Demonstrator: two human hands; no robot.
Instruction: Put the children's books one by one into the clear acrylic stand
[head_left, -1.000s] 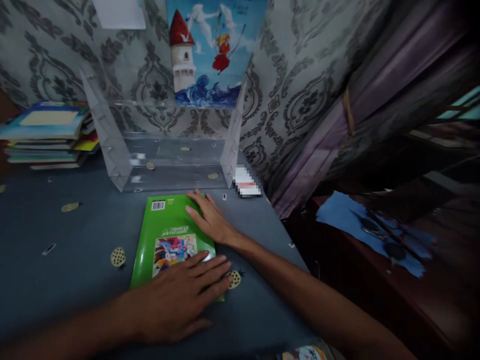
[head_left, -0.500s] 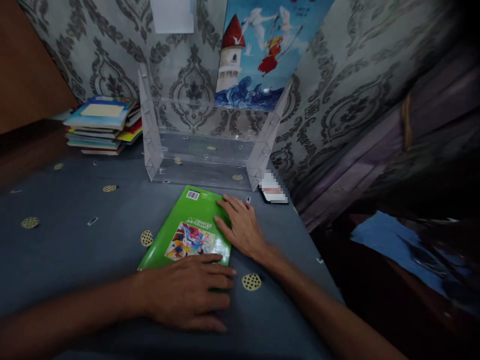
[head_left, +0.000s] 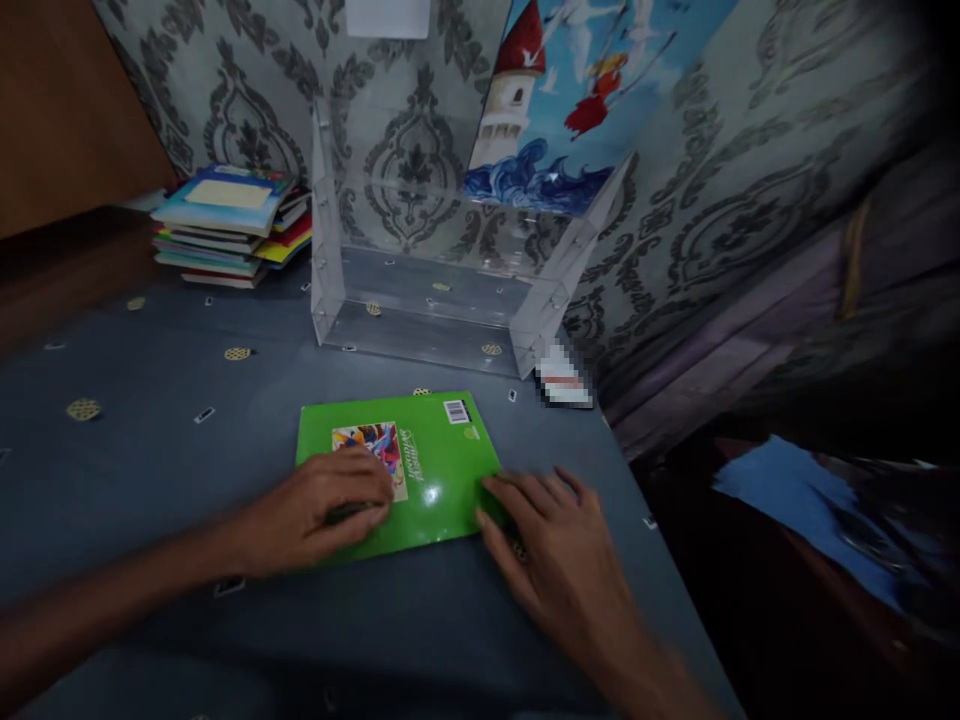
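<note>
A green book with a cartoon picture and a barcode lies flat on the blue-grey tablecloth. My left hand rests on its left part, fingers laid over the picture. At the book's right front corner my right hand touches the edge with fingers stretched out. Neither hand grips anything.
A clear acrylic rack stands against the patterned wall behind the book. A stack of books lies at the back left. A small blurred object sits right of the rack. The table edge drops off to the right, by a curtain.
The green book has been turned clockwise, so its long side now runs left to right. My right hand slid from its top to its right front corner; my left hand moved leftwards.
</note>
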